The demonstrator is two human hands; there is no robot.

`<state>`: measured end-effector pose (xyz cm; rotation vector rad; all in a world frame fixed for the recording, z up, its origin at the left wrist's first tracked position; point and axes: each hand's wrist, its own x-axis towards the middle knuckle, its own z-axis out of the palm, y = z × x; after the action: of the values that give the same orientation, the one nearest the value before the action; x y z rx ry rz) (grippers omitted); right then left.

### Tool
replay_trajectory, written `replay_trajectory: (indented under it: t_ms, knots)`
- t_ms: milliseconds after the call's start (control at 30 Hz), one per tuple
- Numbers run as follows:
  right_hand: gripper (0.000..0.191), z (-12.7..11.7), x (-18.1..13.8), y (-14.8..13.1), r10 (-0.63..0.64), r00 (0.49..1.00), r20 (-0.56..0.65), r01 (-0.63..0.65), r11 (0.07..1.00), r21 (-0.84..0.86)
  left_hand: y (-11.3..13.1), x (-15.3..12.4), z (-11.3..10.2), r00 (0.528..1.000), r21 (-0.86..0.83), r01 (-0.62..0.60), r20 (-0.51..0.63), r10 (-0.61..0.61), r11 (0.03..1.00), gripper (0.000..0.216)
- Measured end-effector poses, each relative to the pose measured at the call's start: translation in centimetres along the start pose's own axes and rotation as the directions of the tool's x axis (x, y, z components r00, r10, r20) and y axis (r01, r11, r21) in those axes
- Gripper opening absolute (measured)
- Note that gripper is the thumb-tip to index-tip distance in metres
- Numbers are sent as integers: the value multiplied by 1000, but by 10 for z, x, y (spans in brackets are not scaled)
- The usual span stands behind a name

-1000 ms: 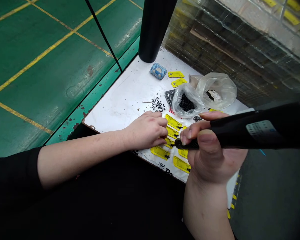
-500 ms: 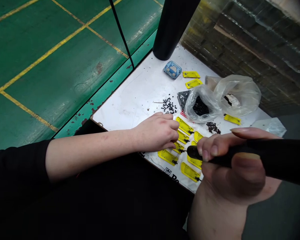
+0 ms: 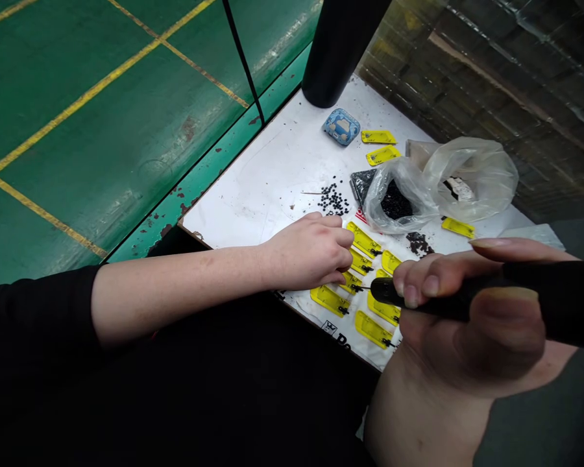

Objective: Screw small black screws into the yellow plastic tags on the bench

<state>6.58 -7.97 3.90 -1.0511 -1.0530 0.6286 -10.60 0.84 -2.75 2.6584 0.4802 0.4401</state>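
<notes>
My left hand [image 3: 321, 253] is curled over a row of yellow plastic pieces, its fingertips closed on one yellow piece [image 3: 351, 281] that they partly hide. A small black fitting sits at the right end of that piece. Wrapped in my right hand [image 3: 467, 318] is a black electric screwdriver [image 3: 448, 298] with a thin metal bit, held almost level and pointing left. Its bit reaches the black fitting or ends just beside it; contact is hard to tell. Other yellow pieces [image 3: 372, 329] with black fittings lie around both hands on white printed sheeting [image 3: 316, 318].
Beyond my left hand lie many small black parts [image 3: 335, 200]. Clear plastic bags, one with black bits [image 3: 396, 198] and one with a pale item [image 3: 462, 189], stand to the right. A blue tin [image 3: 341, 126], two yellow pieces [image 3: 379, 146] and a black post [image 3: 338, 52] are farther back.
The whole view has shifted slightly, so the table items sit a little right and higher. Both hands keep their grip and their place by the same yellow piece.
</notes>
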Motion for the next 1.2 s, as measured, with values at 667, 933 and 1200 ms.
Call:
replay_trajectory:
  t_ms: [667,933,1200]
  knots:
    - [27,-23,1,13,-110,951,288,58,981,183,2,3,-5,997,-45,65,54,-63,997,22]
    - [25,-28,-1,14,-148,936,320,83,975,207,4,5,-7,994,-42,89,72,-86,995,25]
    - [24,-24,-8,14,-130,969,211,100,984,147,3,3,-5,998,-28,57,35,-56,998,26]
